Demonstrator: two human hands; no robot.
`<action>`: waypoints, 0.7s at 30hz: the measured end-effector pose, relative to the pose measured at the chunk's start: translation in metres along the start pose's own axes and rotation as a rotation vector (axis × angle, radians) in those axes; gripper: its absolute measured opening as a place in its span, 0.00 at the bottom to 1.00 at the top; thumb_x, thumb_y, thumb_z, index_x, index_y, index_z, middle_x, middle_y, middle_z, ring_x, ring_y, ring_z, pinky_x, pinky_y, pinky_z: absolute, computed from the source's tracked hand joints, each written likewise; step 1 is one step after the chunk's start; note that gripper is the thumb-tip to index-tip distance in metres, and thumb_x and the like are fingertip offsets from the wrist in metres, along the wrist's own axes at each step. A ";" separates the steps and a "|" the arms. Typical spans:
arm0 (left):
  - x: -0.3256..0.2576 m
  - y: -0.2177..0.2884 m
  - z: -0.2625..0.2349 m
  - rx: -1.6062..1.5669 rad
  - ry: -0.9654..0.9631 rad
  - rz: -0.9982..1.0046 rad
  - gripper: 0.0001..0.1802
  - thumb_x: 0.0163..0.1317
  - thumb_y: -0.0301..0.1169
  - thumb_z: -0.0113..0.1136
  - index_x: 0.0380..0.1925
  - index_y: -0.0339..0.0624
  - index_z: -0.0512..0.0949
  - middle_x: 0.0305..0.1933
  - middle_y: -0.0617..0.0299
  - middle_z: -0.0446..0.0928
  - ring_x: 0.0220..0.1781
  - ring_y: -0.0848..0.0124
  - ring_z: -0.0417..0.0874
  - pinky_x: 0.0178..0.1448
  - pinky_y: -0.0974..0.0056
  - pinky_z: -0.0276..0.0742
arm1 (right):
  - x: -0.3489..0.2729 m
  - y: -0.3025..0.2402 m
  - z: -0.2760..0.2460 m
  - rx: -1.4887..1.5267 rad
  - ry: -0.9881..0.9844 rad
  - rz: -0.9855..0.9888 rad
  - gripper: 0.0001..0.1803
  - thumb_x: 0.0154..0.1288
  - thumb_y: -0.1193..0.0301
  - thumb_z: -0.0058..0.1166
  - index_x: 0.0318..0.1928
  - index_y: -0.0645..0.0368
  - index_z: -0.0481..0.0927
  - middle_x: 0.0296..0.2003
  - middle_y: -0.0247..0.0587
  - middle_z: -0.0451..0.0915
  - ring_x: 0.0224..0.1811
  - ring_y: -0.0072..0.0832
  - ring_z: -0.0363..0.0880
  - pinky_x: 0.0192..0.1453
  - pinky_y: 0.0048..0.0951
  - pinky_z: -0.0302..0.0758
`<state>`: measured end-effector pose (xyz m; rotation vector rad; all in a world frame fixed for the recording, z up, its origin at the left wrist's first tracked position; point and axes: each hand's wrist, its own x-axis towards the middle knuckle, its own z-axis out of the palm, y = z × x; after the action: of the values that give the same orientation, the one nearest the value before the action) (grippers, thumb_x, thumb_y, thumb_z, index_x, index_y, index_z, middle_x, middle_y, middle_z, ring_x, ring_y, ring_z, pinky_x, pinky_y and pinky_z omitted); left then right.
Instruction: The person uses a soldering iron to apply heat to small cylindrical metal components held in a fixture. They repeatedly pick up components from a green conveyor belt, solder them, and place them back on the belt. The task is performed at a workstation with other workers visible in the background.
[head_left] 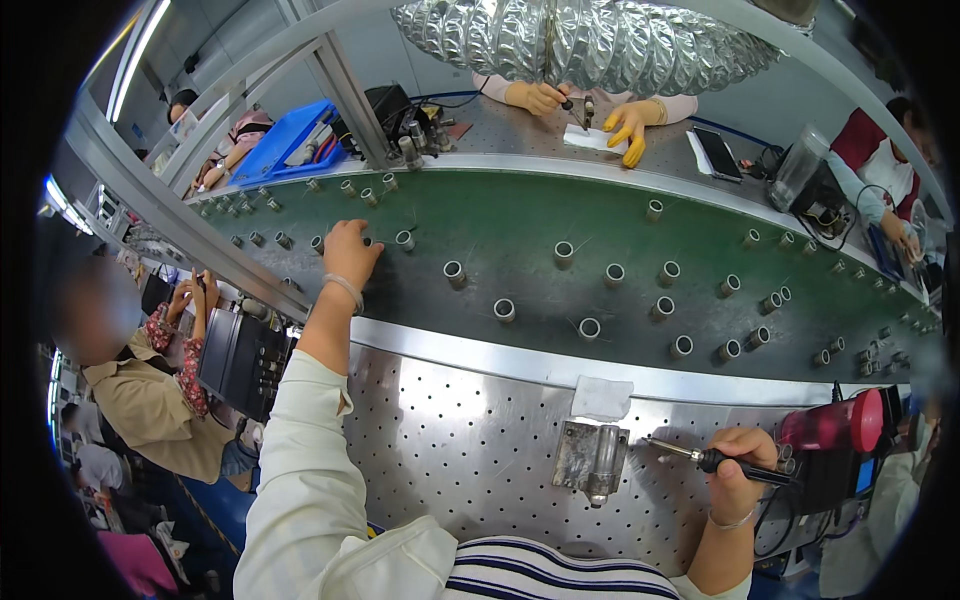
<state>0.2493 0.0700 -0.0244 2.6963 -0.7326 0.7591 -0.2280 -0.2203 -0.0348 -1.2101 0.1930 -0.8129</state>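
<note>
My right hand [742, 470] grips a soldering iron [711, 461] by its black handle, over the perforated metal worktop [450, 420]. The iron's tip points left, toward a metal fixture [577, 456] with a shiny cylinder lying in it, and looks apart from it. Behind the fixture lies a folded whitish pad [602, 397]. My left hand [349, 252] reaches over the green conveyor belt [520, 225]. Its fingers are bent round a small dark-ended thing, mostly hidden by them. Just to its right stands a metal sleeve [404, 240], apart from the hand.
Many more metal sleeves [564, 255] stand spread along the belt. A pink-lidded jar [845, 423] is by my right hand. Across the belt, a co-worker's yellow-gloved hand [630, 128] works under a foil duct [590, 45]. A metal post [190, 215] rises left of my arm.
</note>
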 end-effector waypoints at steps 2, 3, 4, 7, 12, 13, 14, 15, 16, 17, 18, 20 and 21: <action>-0.001 0.019 -0.005 -0.060 0.044 0.144 0.16 0.47 0.28 0.68 0.40 0.41 0.82 0.45 0.54 0.77 0.44 0.57 0.78 0.50 0.58 0.74 | 0.001 0.000 -0.002 0.000 0.002 -0.003 0.16 0.54 0.69 0.69 0.33 0.65 0.75 0.25 0.41 0.76 0.19 0.21 0.72 0.21 0.18 0.68; -0.002 0.038 -0.010 -0.171 0.029 0.201 0.17 0.47 0.29 0.68 0.41 0.42 0.82 0.45 0.55 0.77 0.43 0.58 0.78 0.48 0.59 0.75 | 0.000 0.001 -0.003 -0.003 0.007 0.000 0.15 0.54 0.70 0.69 0.33 0.65 0.75 0.25 0.41 0.76 0.19 0.22 0.72 0.21 0.18 0.68; -0.007 0.061 -0.018 -0.283 0.005 0.255 0.18 0.47 0.29 0.69 0.41 0.42 0.82 0.45 0.55 0.77 0.43 0.59 0.78 0.47 0.60 0.75 | -0.001 0.002 -0.003 -0.012 0.007 -0.001 0.15 0.54 0.70 0.69 0.33 0.65 0.75 0.25 0.42 0.76 0.19 0.22 0.72 0.21 0.18 0.68; -0.030 0.102 -0.027 -0.592 -0.339 0.232 0.19 0.49 0.31 0.71 0.43 0.40 0.82 0.43 0.59 0.76 0.39 0.67 0.77 0.38 0.68 0.75 | 0.000 0.000 -0.002 -0.015 -0.009 -0.003 0.15 0.54 0.71 0.68 0.33 0.65 0.75 0.25 0.42 0.77 0.20 0.22 0.73 0.22 0.19 0.69; -0.051 0.119 -0.026 -0.727 -0.364 0.043 0.19 0.50 0.24 0.69 0.44 0.38 0.82 0.36 0.59 0.77 0.35 0.72 0.78 0.40 0.71 0.76 | -0.002 0.002 -0.003 0.012 -0.002 0.005 0.15 0.53 0.71 0.69 0.34 0.65 0.76 0.25 0.43 0.77 0.20 0.24 0.74 0.23 0.20 0.70; -0.056 0.140 -0.036 -0.903 -0.448 -0.014 0.18 0.50 0.23 0.70 0.43 0.35 0.82 0.38 0.60 0.78 0.37 0.76 0.78 0.41 0.71 0.76 | -0.003 0.002 -0.005 -0.010 0.018 -0.001 0.15 0.53 0.71 0.69 0.34 0.65 0.76 0.25 0.44 0.77 0.20 0.24 0.74 0.23 0.20 0.70; -0.064 0.164 -0.056 -1.128 -0.648 -0.113 0.17 0.50 0.23 0.70 0.43 0.34 0.82 0.39 0.61 0.79 0.37 0.76 0.78 0.42 0.71 0.76 | -0.003 0.001 -0.004 -0.019 0.027 0.007 0.14 0.54 0.71 0.68 0.34 0.66 0.76 0.25 0.44 0.77 0.20 0.24 0.74 0.24 0.20 0.70; -0.071 0.184 -0.074 -1.343 -0.851 -0.223 0.17 0.51 0.23 0.70 0.43 0.33 0.82 0.40 0.61 0.80 0.38 0.77 0.77 0.43 0.71 0.76 | -0.003 0.000 -0.004 -0.027 0.026 0.012 0.14 0.54 0.71 0.68 0.34 0.66 0.76 0.25 0.43 0.77 0.20 0.23 0.74 0.24 0.20 0.69; -0.078 0.194 -0.084 -1.369 -0.982 -0.167 0.17 0.51 0.23 0.71 0.43 0.33 0.82 0.41 0.61 0.80 0.39 0.76 0.78 0.43 0.71 0.76 | -0.002 0.000 -0.002 -0.015 0.016 0.017 0.14 0.54 0.71 0.68 0.34 0.66 0.76 0.25 0.43 0.77 0.20 0.23 0.74 0.24 0.20 0.70; -0.087 0.202 -0.092 -1.399 -1.112 -0.114 0.17 0.51 0.23 0.71 0.43 0.33 0.82 0.41 0.61 0.80 0.40 0.76 0.78 0.44 0.71 0.76 | -0.001 -0.002 0.001 -0.008 0.005 0.026 0.14 0.54 0.71 0.68 0.34 0.66 0.76 0.25 0.43 0.77 0.20 0.23 0.74 0.24 0.20 0.70; -0.093 0.216 -0.096 -1.486 -1.191 -0.138 0.17 0.52 0.23 0.70 0.44 0.33 0.82 0.40 0.61 0.80 0.40 0.75 0.79 0.44 0.72 0.76 | 0.000 -0.003 0.002 0.013 -0.015 0.029 0.13 0.54 0.73 0.67 0.34 0.66 0.76 0.26 0.43 0.77 0.21 0.23 0.74 0.25 0.20 0.70; -0.100 0.227 -0.090 -1.526 -1.373 -0.208 0.18 0.52 0.23 0.70 0.44 0.32 0.82 0.39 0.60 0.81 0.39 0.75 0.80 0.42 0.73 0.76 | -0.002 0.000 0.000 0.056 -0.036 0.037 0.11 0.53 0.77 0.67 0.35 0.68 0.78 0.27 0.44 0.78 0.22 0.24 0.75 0.28 0.21 0.71; -0.101 0.232 -0.087 -1.539 -1.465 -0.272 0.17 0.52 0.23 0.70 0.44 0.32 0.81 0.39 0.60 0.81 0.38 0.76 0.80 0.42 0.73 0.76 | -0.002 0.001 -0.001 0.080 -0.053 0.039 0.11 0.52 0.78 0.67 0.35 0.68 0.78 0.27 0.44 0.79 0.23 0.24 0.76 0.28 0.21 0.72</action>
<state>0.0159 -0.0542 0.0157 1.3174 -0.6116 -1.4437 -0.2301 -0.2196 -0.0365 -1.1479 0.1385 -0.7470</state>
